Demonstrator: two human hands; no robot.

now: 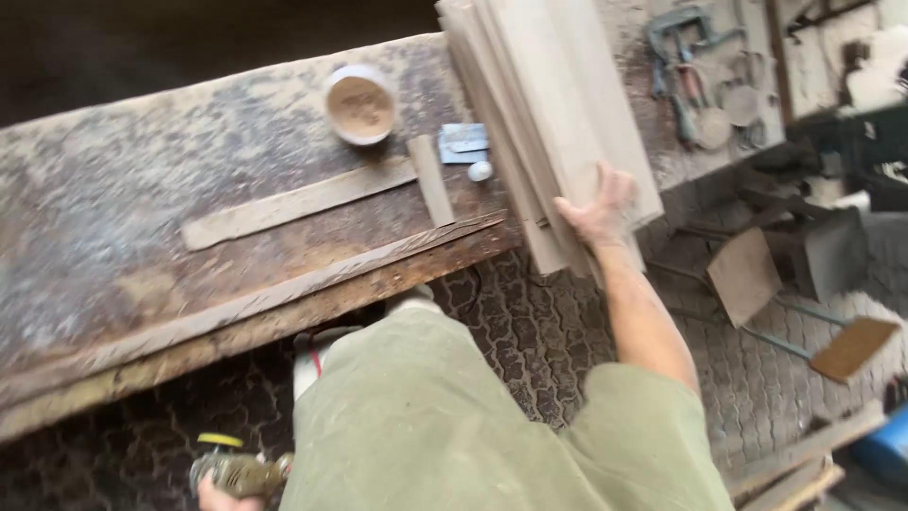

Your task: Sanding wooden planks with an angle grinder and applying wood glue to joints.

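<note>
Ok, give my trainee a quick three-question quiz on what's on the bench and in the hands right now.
1. True or false: the right hand grips the near end of the stack of wooden boards.
2. What fills the round white bowl on the workbench: A) clear water, B) brown powder like sawdust, C) screws?
3. What does the left hand hold at the bottom edge of the view?

Key
1. True: fingers wrap the boards' end at the bench edge.
2. B.
3. A dusty handheld power tool with a yellow part; its exact kind cannot be told.
</note>
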